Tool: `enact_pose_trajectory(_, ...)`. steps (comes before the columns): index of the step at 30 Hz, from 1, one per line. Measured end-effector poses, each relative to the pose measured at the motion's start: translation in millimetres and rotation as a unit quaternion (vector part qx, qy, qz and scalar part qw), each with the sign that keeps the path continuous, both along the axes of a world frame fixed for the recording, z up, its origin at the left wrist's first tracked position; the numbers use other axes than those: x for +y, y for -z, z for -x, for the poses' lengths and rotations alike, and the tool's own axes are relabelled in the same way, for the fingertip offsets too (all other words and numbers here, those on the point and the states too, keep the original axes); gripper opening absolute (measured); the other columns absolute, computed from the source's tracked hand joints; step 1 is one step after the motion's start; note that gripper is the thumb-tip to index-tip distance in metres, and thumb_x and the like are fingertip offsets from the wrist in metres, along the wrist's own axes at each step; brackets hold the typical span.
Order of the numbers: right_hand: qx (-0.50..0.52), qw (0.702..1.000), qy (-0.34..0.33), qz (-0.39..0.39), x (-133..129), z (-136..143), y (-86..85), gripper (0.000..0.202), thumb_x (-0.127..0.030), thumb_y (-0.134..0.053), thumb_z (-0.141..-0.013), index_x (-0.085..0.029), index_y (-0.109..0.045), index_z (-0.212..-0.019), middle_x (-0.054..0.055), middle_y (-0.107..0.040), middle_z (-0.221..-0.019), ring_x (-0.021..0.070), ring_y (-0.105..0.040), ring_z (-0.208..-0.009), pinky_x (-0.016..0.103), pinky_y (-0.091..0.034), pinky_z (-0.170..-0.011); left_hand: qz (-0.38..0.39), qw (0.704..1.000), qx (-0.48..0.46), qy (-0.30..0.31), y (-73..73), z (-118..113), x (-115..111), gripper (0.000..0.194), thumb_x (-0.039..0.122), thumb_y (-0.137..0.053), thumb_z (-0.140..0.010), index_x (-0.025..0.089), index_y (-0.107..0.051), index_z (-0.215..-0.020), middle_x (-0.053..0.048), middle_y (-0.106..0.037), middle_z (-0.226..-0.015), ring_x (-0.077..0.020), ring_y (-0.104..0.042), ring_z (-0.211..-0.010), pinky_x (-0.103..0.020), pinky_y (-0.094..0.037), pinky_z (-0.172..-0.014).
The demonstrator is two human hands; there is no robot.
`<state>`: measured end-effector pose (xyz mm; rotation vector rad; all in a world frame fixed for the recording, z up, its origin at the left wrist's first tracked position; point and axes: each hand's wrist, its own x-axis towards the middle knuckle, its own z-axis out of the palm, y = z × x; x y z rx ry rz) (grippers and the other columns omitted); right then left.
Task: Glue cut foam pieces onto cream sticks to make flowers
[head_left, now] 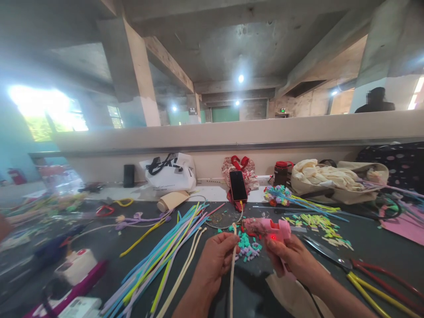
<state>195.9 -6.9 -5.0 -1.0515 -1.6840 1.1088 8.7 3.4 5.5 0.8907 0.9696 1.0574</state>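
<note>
I sit at a dark workbench (245, 293) in a workshop beneath bare concrete beams (172, 66) and pillars (129, 75), an exit sign (282, 110) glowing beyond a low partition (245, 132). Craft stems (159, 260), cut pieces (314, 226), long-bladed shears (334, 256) and a pink glue gun (271, 229) mark the room as a place of handiwork.

Before you, a phone (238, 185) leaned against a red-and-white patterned bag (251, 170). You had a white bag (172, 179) to its left and a dark bottle (281, 174) to its right. Beyond the partition (212, 133) you could see a dark-clad person (376, 101).
</note>
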Motion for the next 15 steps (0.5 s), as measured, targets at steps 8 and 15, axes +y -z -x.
enact_pose_trajectory(8,-0.034,0.999,0.009,-0.016,-4.1,2.4,-7.3,0.049,-0.057,-0.04,-0.076,-0.019,-0.042,-0.045,-0.003,-0.042,-0.034,0.0085,-0.035,-0.036,0.022,-0.025,-0.04,-0.004,1.0,0.0,0.0,-0.5,0.7,0.8,0.024,0.032,-0.065,-0.059,0.015,-0.051,-0.067,0.005,-0.052,-0.049,0.0011,-0.022,-0.03,-0.015,-0.006,-0.032)
enact_pose_trajectory(15,-0.039,0.999,0.017,0.001,-5.5,2.9,-9.4,0.048,-0.058,-0.042,-0.074,-0.019,-0.043,-0.046,-0.003,-0.042,-0.034,0.0085,-0.035,-0.036,0.022,-0.025,-0.04,-0.001,1.0,-0.003,-0.004,0.4,1.1,1.2,0.026,0.033,-0.067,-0.058,0.015,-0.051,-0.066,0.006,-0.051,-0.048,0.0012,-0.023,-0.03,-0.015,-0.007,-0.032)
